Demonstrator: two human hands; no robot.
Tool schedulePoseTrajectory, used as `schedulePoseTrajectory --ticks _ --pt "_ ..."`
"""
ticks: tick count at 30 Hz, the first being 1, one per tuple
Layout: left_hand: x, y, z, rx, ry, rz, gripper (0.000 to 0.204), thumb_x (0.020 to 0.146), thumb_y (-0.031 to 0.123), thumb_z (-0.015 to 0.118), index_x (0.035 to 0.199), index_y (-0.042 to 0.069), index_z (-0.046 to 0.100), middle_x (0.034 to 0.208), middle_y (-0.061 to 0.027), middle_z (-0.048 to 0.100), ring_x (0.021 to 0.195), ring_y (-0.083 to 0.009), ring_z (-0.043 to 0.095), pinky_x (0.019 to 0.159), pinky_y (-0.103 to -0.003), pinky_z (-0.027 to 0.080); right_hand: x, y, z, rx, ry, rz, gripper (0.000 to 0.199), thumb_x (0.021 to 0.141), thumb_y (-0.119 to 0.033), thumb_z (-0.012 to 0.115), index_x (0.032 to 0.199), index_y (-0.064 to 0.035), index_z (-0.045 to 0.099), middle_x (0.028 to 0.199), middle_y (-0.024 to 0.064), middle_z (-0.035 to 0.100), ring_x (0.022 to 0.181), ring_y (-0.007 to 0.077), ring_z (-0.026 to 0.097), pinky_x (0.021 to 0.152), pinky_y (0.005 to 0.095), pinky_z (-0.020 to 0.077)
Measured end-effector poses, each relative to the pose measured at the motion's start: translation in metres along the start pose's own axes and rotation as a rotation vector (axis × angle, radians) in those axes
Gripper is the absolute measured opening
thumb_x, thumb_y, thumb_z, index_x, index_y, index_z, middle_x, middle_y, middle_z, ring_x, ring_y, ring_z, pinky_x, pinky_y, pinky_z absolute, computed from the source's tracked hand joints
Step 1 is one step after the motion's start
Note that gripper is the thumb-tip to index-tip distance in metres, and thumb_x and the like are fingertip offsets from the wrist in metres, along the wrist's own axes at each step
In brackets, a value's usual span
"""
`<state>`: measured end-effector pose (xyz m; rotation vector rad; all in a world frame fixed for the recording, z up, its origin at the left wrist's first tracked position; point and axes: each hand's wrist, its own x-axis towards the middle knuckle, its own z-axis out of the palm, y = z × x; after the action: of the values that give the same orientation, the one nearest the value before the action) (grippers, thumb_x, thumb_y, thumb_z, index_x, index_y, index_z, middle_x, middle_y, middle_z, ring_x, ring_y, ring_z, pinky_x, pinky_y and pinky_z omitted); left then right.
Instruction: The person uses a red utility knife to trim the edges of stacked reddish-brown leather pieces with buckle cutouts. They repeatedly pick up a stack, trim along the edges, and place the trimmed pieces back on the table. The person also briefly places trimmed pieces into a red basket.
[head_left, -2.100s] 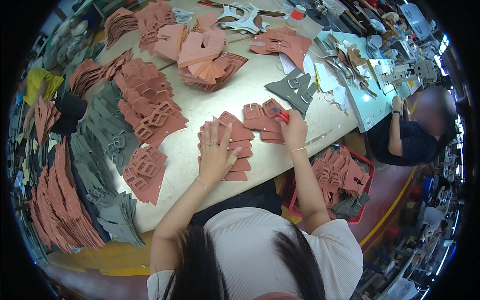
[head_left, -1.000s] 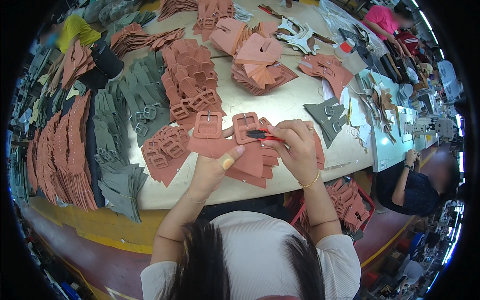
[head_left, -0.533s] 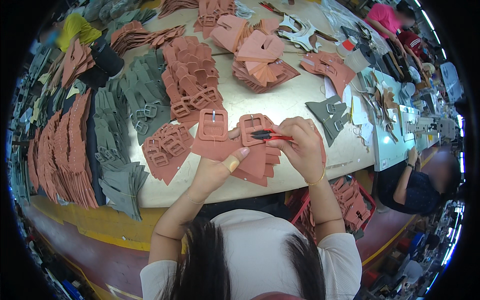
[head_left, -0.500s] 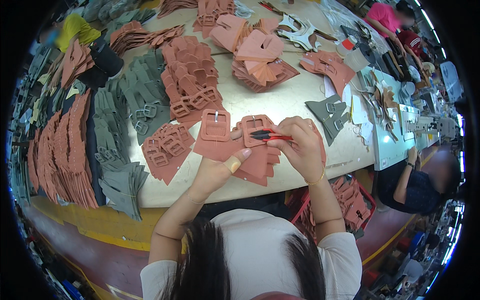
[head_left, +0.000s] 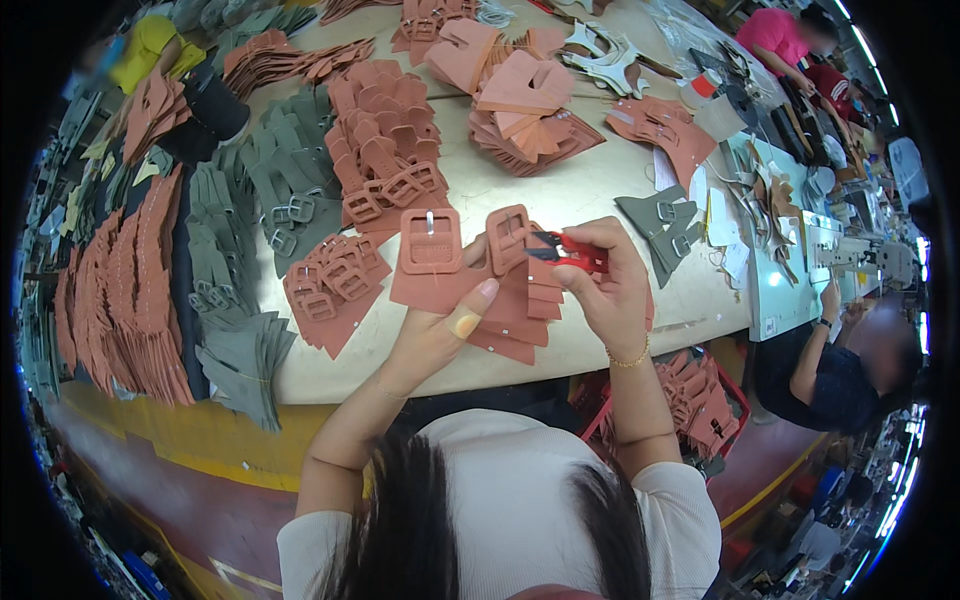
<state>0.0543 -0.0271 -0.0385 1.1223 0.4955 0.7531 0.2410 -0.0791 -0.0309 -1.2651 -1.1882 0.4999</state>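
Left thumb and fingers of the left hand (head_left: 432,332) pinch a salmon strap piece (head_left: 425,289) above the table (head_left: 590,200), both buckles attached; right hand (head_left: 614,285) grips red snips (head_left: 584,254) beside one buckle, trimming seemingly unfinished.

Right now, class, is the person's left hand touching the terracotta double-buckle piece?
Touching. The head view shows it: the left hand's thumb lies across the front of the terracotta double-buckle piece, with no gap visible.
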Motion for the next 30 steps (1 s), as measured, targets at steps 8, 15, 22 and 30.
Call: schedulePoseTrajectory --ticks 8,15,22,30 --pt "-0.011 -0.011 0.000 0.371 0.131 0.135 0.039 0.098 0.019 0.052 0.132 -0.001 0.047 0.128 -0.0082 0.052 0.115 -0.0154 0.049 0.099 -0.031 0.040 0.008 -0.019 0.022 -0.390 -0.206 -0.332 0.027 0.068 -0.016 0.080 0.089 -0.0060 0.066 0.082 0.0037 0.064 0.071 0.0179 0.057 0.067 0.0300 0.0349" --pt "-0.016 -0.013 -0.005 0.479 0.104 0.157 0.032 0.099 0.019 0.050 0.125 -0.001 0.052 0.121 -0.0099 0.056 0.108 -0.0182 0.054 0.093 -0.031 0.043 0.003 -0.022 0.028 -0.392 -0.161 -0.385 0.027 0.067 -0.016 0.080 0.088 -0.0064 0.066 0.082 0.0037 0.064 0.071 0.0179 0.057 0.068 0.0302 0.0364" --pt "-0.016 -0.018 -0.003 0.518 0.109 0.217 0.030 0.098 0.018 0.052 0.122 -0.001 0.053 0.115 -0.0131 0.058 0.101 -0.0233 0.057 0.088 -0.034 0.046 -0.001 -0.024 0.029 -0.404 -0.172 -0.366 0.031 0.066 -0.013 0.082 0.092 -0.0026 0.069 0.082 0.0063 0.065 0.075 0.0196 0.055 0.071 0.0299 0.0392" --pt "-0.019 -0.021 -0.003 0.704 0.084 0.223 0.027 0.099 0.013 0.049 0.121 -0.002 0.052 0.118 -0.0127 0.056 0.108 -0.0227 0.055 0.094 -0.035 0.043 -0.006 -0.022 0.032 -0.416 -0.161 -0.390 0.029 0.066 -0.011 0.082 0.090 -0.0028 0.068 0.081 0.0055 0.064 0.072 0.0183 0.055 0.070 0.0303 0.0379"
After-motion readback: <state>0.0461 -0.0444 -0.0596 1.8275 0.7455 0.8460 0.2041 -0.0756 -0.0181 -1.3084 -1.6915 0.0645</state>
